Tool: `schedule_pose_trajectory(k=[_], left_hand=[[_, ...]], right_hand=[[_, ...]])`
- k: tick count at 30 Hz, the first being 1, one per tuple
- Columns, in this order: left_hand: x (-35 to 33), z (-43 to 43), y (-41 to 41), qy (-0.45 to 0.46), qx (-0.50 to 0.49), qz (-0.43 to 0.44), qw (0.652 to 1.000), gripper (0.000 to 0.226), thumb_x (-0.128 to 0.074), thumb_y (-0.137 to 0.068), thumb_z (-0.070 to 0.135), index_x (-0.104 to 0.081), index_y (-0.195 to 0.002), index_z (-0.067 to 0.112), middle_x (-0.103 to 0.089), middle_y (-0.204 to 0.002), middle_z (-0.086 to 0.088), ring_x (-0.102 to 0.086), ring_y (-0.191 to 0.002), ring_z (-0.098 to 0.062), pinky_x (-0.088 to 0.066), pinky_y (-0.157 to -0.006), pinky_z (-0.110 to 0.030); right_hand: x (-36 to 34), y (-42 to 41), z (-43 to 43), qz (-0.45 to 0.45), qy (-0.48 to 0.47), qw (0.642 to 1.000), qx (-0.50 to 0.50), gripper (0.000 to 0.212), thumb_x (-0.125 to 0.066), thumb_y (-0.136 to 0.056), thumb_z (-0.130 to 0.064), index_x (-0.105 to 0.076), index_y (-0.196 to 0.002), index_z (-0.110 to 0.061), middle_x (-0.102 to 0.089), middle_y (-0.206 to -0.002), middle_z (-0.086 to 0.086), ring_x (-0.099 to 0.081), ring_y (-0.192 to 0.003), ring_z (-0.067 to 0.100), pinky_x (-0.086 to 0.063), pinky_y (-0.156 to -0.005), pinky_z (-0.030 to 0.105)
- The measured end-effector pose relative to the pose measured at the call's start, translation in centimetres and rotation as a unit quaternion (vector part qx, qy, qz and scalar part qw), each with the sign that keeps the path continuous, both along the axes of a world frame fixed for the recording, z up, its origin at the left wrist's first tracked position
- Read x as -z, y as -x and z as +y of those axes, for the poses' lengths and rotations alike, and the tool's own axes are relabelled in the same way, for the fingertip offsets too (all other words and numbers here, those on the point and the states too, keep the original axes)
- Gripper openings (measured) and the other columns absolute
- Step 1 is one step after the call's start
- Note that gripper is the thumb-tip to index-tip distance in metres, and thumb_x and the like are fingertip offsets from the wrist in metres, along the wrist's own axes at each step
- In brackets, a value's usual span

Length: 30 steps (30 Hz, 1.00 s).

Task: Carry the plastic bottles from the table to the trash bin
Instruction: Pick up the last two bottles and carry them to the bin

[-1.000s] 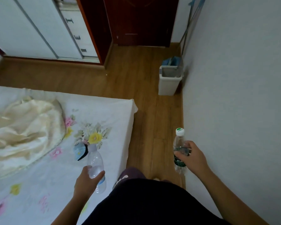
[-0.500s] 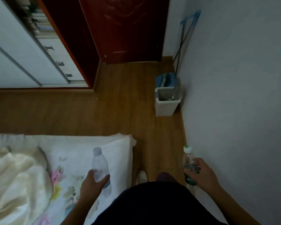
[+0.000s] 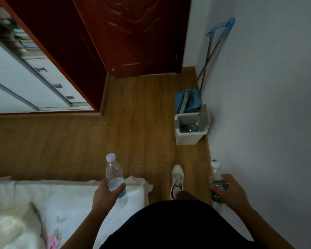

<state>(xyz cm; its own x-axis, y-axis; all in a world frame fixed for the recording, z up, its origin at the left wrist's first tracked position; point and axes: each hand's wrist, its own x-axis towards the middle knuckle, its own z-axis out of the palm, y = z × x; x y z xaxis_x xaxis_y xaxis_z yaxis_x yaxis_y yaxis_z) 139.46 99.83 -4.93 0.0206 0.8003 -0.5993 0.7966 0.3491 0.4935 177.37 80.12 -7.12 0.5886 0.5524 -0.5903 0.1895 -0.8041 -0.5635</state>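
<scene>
My left hand [image 3: 106,194] grips a clear plastic bottle with a pale blue cap [image 3: 113,174], held upright over the corner of the bed. My right hand [image 3: 232,192] grips a second clear bottle with a white cap and green label [image 3: 216,178], close to the right wall. The white trash bin [image 3: 188,138] stands on the wooden floor ahead against the wall, its grey lid flipped up. Several bottles lie inside it.
A blue dustpan and broom [image 3: 190,100] lean on the wall behind the bin. A dark red door [image 3: 133,36] closes the far end. A white wardrobe [image 3: 31,81] stands at left. The bed [image 3: 65,200] with floral sheet is at lower left. My white shoe [image 3: 177,178] steps forward.
I have walked forward along the bed toward the bin, which now looks nearer and lower in view. Both hands still hold their bottles.
</scene>
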Motion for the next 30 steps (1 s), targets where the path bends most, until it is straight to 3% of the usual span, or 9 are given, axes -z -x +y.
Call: schedule_pose_trajectory(k=[6,10,14,16,19,21,25,27,30], left_hand=[[-1.1,3.8,-3.6,0.006,-0.084,0.026,0.996,0.024,-0.074,-0.081,0.040,-0.053,-0.081,0.030,-0.061,-0.077,0.010,-0.059,-0.076,-0.018,-0.045,-0.080,-0.036],[-0.5,7.4,-4.3,0.009,-0.083,0.033,0.996,0.039,-0.075,-0.082,0.044,-0.057,-0.108,0.022,-0.066,-0.098,-0.001,-0.062,-0.089,-0.022,-0.048,-0.085,-0.038],[1.3,12.9,-5.3,-0.006,-0.072,0.031,0.997,0.071,-0.077,-0.068,0.060,-0.060,-0.122,0.016,-0.072,-0.105,-0.003,-0.069,-0.093,-0.024,-0.053,-0.082,-0.039],[1.3,16.2,-7.0,-0.013,-0.058,0.023,0.998,0.062,-0.081,-0.076,0.044,-0.059,-0.125,0.013,-0.070,-0.107,-0.006,-0.066,-0.094,-0.026,-0.049,-0.080,-0.037],[0.6,22.1,-10.5,-0.030,-0.030,0.022,0.999,0.049,-0.082,-0.078,0.033,-0.061,-0.117,0.014,-0.067,-0.104,-0.008,-0.065,-0.093,-0.029,-0.045,-0.080,-0.036],[1.2,26.6,-12.3,-0.027,0.009,0.009,1.000,0.035,-0.084,-0.077,0.027,-0.062,-0.103,0.017,-0.067,-0.095,-0.006,-0.065,-0.089,-0.028,-0.045,-0.080,-0.036],[3.0,36.9,-16.3,-0.026,0.096,-0.002,0.995,0.039,-0.084,-0.077,0.016,-0.065,-0.109,0.003,-0.065,-0.098,-0.010,-0.064,-0.096,-0.033,-0.044,-0.078,-0.034],[3.4,42.3,-18.4,-0.019,0.145,-0.009,0.989,0.035,-0.085,-0.077,0.018,-0.068,-0.104,0.004,-0.068,-0.094,-0.009,-0.067,-0.094,-0.034,-0.046,-0.074,-0.033],[3.5,49.9,-21.6,0.005,0.212,-0.004,0.977,0.052,-0.086,-0.072,0.038,-0.062,-0.110,0.011,-0.069,-0.105,-0.007,-0.067,-0.097,-0.029,-0.054,-0.086,-0.043]], right_hand=[[-0.8,-5.6,14.7,0.015,-0.042,0.996,-0.076,0.065,-0.080,-0.074,-0.046,-0.054,-0.127,-0.017,-0.064,-0.115,-0.002,-0.061,-0.099,0.016,-0.046,-0.076,0.030],[-3.4,-8.1,22.9,0.014,-0.088,0.991,-0.101,0.055,-0.080,-0.078,-0.040,-0.053,-0.122,-0.022,-0.060,-0.109,-0.007,-0.056,-0.092,0.009,-0.043,-0.069,0.021],[-4.5,-10.2,28.4,0.013,-0.116,0.989,-0.093,0.058,-0.079,-0.078,-0.041,-0.052,-0.127,-0.025,-0.059,-0.115,-0.013,-0.057,-0.103,0.009,-0.051,-0.088,0.034],[-4.4,-11.0,29.6,0.019,-0.118,0.990,-0.068,0.055,-0.079,-0.078,-0.037,-0.053,-0.125,-0.024,-0.059,-0.113,-0.014,-0.057,-0.103,0.009,-0.052,-0.087,0.032],[-3.6,-12.4,30.5,0.017,-0.128,0.991,-0.025,0.046,-0.079,-0.080,-0.029,-0.054,-0.118,-0.025,-0.060,-0.102,-0.016,-0.060,-0.100,0.011,-0.044,-0.072,0.017],[-2.6,-13.3,30.8,0.007,-0.113,0.993,0.018,0.044,-0.079,-0.080,-0.030,-0.054,-0.116,-0.025,-0.062,-0.100,-0.010,-0.063,-0.099,0.016,-0.043,-0.069,0.021],[-0.9,-14.1,31.9,-0.021,-0.070,0.989,0.126,0.043,-0.079,-0.079,-0.035,-0.052,-0.110,-0.023,-0.063,-0.102,0.001,-0.064,-0.096,0.023,-0.046,-0.073,0.031],[-0.6,-13.2,32.9,-0.040,-0.047,0.982,0.178,0.049,-0.079,-0.077,-0.041,-0.053,-0.114,-0.022,-0.065,-0.105,0.001,-0.064,-0.093,0.022,-0.051,-0.076,0.034],[-0.7,-11.2,35.0,-0.035,-0.027,0.965,0.259,0.054,-0.079,-0.076,-0.042,-0.054,-0.118,-0.019,-0.066,-0.105,0.000,-0.065,-0.090,0.021,-0.053,-0.075,0.034]])
